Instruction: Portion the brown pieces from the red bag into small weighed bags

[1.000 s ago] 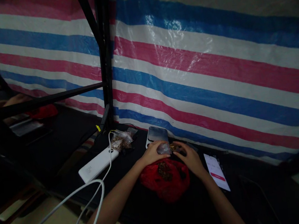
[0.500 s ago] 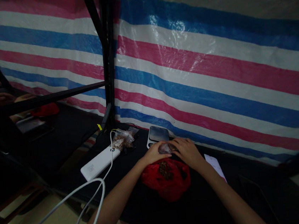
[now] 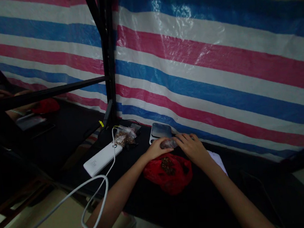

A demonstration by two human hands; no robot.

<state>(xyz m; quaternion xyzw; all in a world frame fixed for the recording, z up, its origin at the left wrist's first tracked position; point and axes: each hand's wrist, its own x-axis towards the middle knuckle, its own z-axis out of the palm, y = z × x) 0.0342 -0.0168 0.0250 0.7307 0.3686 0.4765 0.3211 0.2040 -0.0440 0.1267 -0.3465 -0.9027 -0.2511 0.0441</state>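
Observation:
Between my two hands is a small clear plastic bag (image 3: 168, 143) with something dark or brownish inside. My left hand (image 3: 157, 149) is closed on its left side, thumb below and fingers above. My right hand (image 3: 190, 146) grips the other end, its fingers bent over the bag. Just below them lies an open red plastic bag (image 3: 175, 182) holding a heap of small brown pieces (image 3: 167, 165). Behind my left hand stands a small digital scale (image 3: 161, 129) with a dark platform, its near part covered by the hand.
Left of my hands lie a white power bank (image 3: 100, 162) with a white cable (image 3: 93, 180) and several filled clear bags (image 3: 127, 134). White paper (image 3: 218, 161) lies beside my right forearm. A black post (image 3: 108, 60) and striped sheeting (image 3: 203, 65) rise behind. Another person's arm (image 3: 18, 111) shows far left.
The view has tilted down slightly, so everything sits a little higher or shifted. My right hand has shifted its fingers on the small bag, which now looks stretched sideways between both hands.

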